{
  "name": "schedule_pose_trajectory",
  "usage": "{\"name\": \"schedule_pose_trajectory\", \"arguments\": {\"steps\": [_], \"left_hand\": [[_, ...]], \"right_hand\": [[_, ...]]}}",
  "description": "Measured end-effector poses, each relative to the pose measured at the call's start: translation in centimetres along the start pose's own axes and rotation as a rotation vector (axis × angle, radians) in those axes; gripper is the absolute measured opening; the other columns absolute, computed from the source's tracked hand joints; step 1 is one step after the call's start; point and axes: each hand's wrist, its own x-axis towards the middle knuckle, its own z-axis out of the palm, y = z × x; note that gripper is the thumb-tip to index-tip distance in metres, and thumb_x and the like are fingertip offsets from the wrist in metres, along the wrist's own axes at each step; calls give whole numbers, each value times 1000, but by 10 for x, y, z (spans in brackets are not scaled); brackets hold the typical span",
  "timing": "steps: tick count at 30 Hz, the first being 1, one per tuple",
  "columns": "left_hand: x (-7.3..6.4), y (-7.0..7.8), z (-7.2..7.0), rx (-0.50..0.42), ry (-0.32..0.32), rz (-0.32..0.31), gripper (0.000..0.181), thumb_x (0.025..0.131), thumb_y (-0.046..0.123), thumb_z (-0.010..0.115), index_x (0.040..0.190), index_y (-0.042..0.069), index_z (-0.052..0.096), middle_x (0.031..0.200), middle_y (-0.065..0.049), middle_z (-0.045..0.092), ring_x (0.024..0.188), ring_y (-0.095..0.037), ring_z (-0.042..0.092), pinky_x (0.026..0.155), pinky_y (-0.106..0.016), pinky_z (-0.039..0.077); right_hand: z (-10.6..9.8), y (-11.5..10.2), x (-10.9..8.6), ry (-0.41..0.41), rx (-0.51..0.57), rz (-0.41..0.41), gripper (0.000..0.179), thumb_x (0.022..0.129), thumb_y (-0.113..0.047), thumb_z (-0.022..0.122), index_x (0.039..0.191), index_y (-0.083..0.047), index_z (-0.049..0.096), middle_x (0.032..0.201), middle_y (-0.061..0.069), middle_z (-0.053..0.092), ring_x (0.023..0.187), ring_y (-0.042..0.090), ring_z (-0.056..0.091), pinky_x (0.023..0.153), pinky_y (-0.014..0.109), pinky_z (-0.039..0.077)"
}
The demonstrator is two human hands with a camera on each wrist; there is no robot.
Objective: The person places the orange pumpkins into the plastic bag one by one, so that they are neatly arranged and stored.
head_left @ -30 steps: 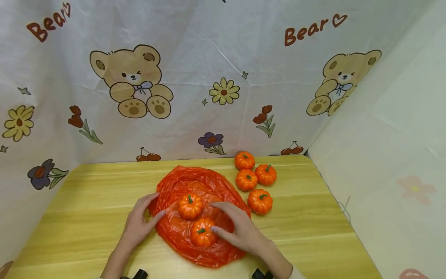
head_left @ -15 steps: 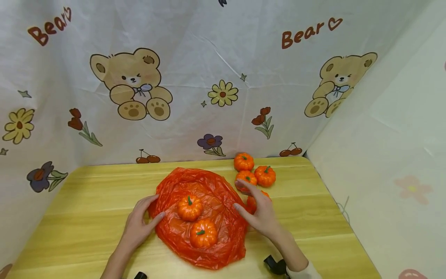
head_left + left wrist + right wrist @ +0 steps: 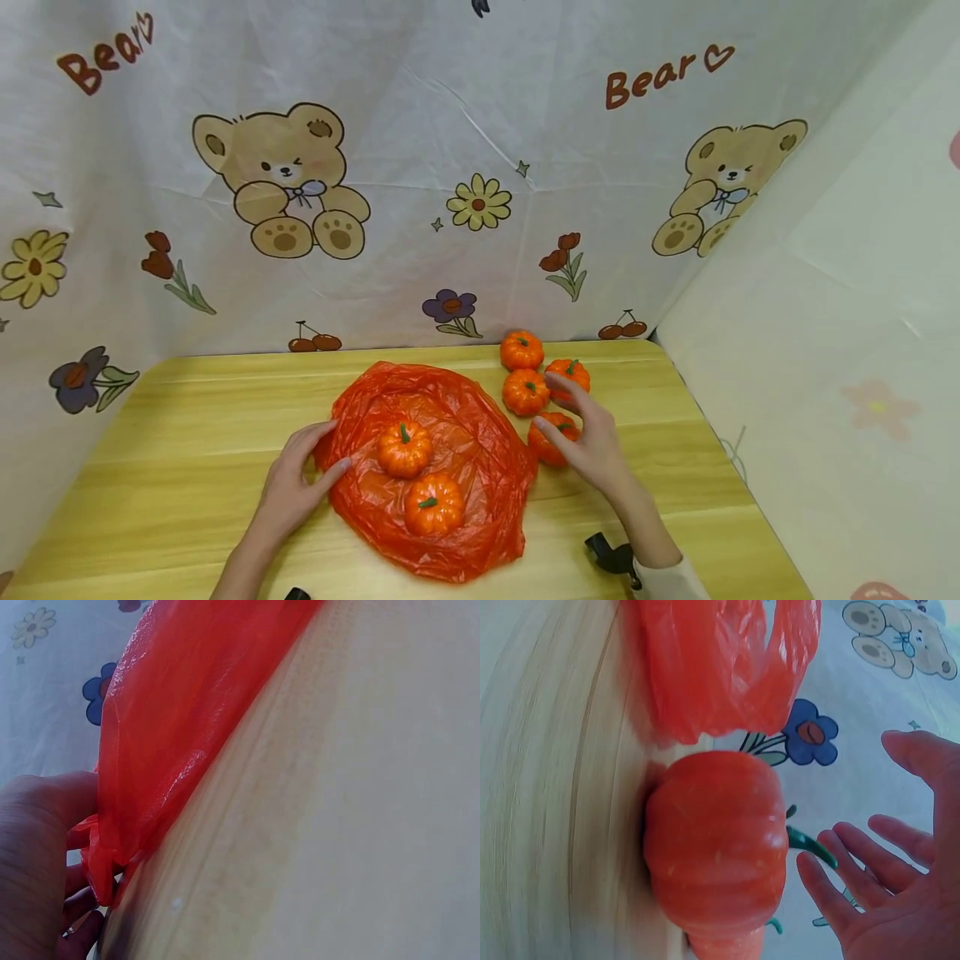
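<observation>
A red plastic bag lies spread and crinkled on the table, its mouth upward. Two small orange pumpkins, one farther back and one nearer, rest within it. My left hand touches the bag's left rim, thumb and fingers spread apart; its lower fingers are partly behind red plastic in the left wrist view. My right hand hovers with parted fingers over the nearest of the pumpkins to the bag's right. In the right wrist view that pumpkin stands apart from the fingers, green stem toward them.
Behind it, more pumpkins cluster: one at the back, one in front, one right, partly hidden by my fingers. A bear-print cloth hangs behind the wooden table. A black device is by my right wrist.
My right hand has moved right, from above the pumpkins in the bag, across the bag's right edge, to the pumpkins outside. The left hand has stayed at the bag's rim.
</observation>
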Motion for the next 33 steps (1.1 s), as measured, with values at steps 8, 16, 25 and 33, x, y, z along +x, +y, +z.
{"name": "schedule_pose_trajectory", "arguments": {"steps": [8, 16, 25, 33], "left_hand": [[-1, 0, 1, -2, -1, -7, 60, 88, 20, 87, 143, 9, 63, 143, -16, 63, 134, -38, 54, 108, 3, 18], [-2, 1, 1, 5, 15, 7, 60, 87, 18, 88, 141, 7, 64, 140, -17, 64, 131, -36, 56, 108, 3, 18], [0, 4, 1, 13, 7, 6, 59, 87, 18, 87, 140, 6, 64, 140, -18, 64, 132, -38, 56, 107, 4, 17], [0, 3, 1, 10, 7, 2, 58, 88, 19, 87, 140, 6, 64, 140, -17, 64, 132, -38, 55, 107, 3, 18]], "right_hand": [[-2, 8, -2, -9, 5, 33, 61, 96, -13, 79, 151, -17, 53, 149, 15, 61, 132, 37, 63, 103, 54, 57], [-3, 10, -7, -37, 15, 26, 58, 95, -14, 80, 147, -7, 56, 146, 17, 62, 130, 38, 63, 100, 55, 58], [-9, 23, -19, -60, -32, 57, 63, 91, -18, 85, 146, -5, 57, 144, 13, 65, 131, 33, 62, 105, 60, 53], [-9, 29, -24, -141, -128, 98, 73, 83, -22, 92, 147, -7, 58, 146, 12, 64, 131, 36, 63, 106, 57, 54]]}}
